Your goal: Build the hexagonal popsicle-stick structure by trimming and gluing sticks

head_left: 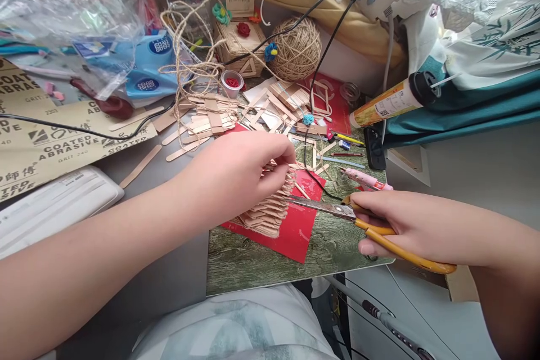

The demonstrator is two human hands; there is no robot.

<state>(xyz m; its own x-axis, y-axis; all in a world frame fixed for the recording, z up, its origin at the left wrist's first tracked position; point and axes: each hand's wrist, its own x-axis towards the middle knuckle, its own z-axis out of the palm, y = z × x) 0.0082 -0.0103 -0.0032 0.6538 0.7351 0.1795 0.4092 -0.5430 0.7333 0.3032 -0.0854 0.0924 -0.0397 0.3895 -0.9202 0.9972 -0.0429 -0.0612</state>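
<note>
My left hand [248,166] is closed over the top of a layered craft-stick structure [264,216], thumb and forefinger pinched near its upper right corner. Twine-like fibre shows along the structure's edge, and my hand hides much of its upper part. In my right hand [392,225] is a pair of scissors [343,211] with orange handles, fingers through the loops. The narrow blades point left, and their tips reach the structure's right side, just below my left fingers. A red sheet [301,236] lies under the structure.
Loose craft sticks [211,118], a twine ball [297,48] and a small stick-built box [240,39] crowd the back. A black cord [306,140] runs down close to the scissors. At right are a glue pen [365,178], a phone [374,149] and a lidded cup [392,98].
</note>
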